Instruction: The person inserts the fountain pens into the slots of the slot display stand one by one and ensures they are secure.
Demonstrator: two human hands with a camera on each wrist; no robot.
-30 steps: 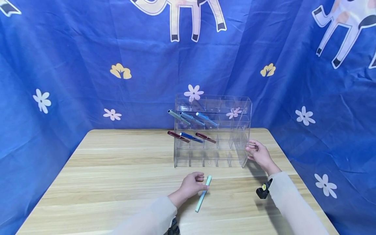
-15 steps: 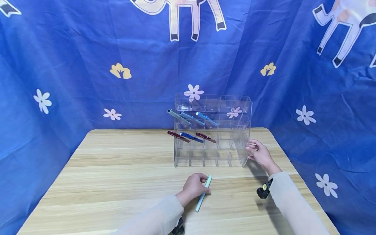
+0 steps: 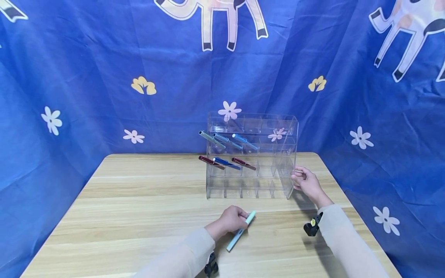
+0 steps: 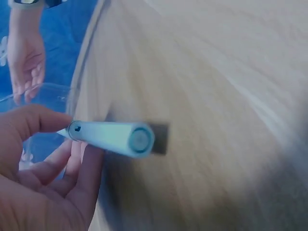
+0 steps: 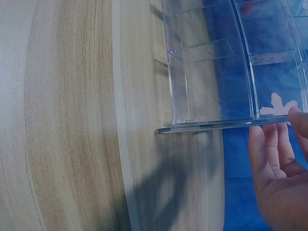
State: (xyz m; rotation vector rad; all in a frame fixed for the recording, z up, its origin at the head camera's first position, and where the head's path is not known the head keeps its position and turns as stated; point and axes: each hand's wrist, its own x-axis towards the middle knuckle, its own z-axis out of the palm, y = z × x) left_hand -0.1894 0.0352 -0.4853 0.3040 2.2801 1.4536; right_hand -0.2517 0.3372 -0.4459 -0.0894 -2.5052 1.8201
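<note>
A mint-green capped pen (image 3: 236,238) slants over the table in the head view, pinched between the thumb and fingers of my left hand (image 3: 232,219). In the left wrist view the pen (image 4: 106,137) points one round end at the camera. My right hand (image 3: 308,186) rests its fingertips against the right side panel of a clear acrylic pen rack (image 3: 248,181). From the right wrist view, the fingers (image 5: 272,147) look fairly straight at the panel's outer face.
Two rows of the rack hold pens at their left: green and light-blue ones above, two dark-red pens (image 3: 244,163) and a blue pen (image 3: 226,162) below. A wood-grain table (image 3: 139,200) carries the rack. Behind hangs a blue patterned curtain (image 3: 174,96).
My left hand has closed its fingers on the mint-green pen and turned it, its upper end shifting right and its lower end left. The right hand has stayed at the rack's side.
</note>
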